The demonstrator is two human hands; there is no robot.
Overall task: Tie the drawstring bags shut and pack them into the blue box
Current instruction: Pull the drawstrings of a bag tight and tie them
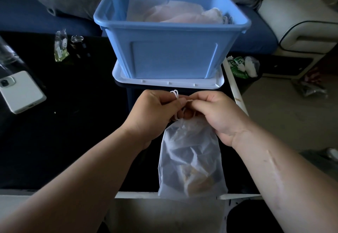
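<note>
The drawstring bag [190,159] lies in the lower centre of the frame. Its bottom reaches the near edge of the dark worktop [82,132], and its gathered neck points away from you toward the blue box [173,59], which puts the mouth right under both hands. Your left grip [153,110] pinches the white cord [174,94], with a loop of it standing up above the knuckles. Your right grip [219,114] pinches another strand just beside it, the fingertips nearly meeting over the neck. With a strand in each, I judge you are mid-knot and it is not yet pulled tight. The box stands in the upper centre on a white lid [210,83], close ahead, so a tied bag has only a short way to go. Pale bags [173,15] already lie inside it. A white phone [20,90] rests at the left edge, well apart.
</note>
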